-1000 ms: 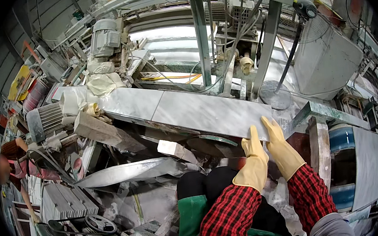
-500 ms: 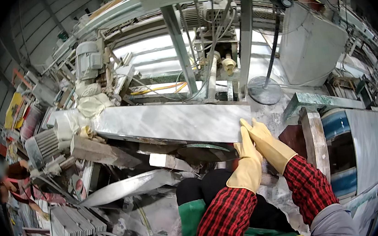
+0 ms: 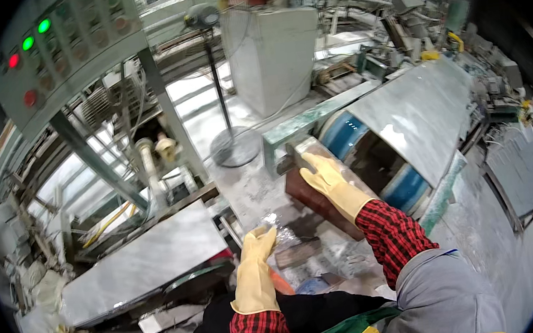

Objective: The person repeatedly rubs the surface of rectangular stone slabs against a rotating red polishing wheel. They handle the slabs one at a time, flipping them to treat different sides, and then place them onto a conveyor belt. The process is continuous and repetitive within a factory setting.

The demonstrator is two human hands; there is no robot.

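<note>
Your left grip (image 3: 257, 255) is part-curled and empty; your right grip (image 3: 327, 178) is spread wide, also empty. The grey slab (image 3: 143, 262) lies left of both. Expect it heavy, stiff, brittle, likely slippery; hold opposite long edges.

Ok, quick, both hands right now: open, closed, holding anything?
Left hand: can't tell open or closed; nothing visibly held.
Right hand: open, nothing visibly held.

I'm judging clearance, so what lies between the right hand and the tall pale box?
In the head view, a green beam crosses between the right hand and the tall pale box; nearer the hand shows the end of a pale post.
</note>
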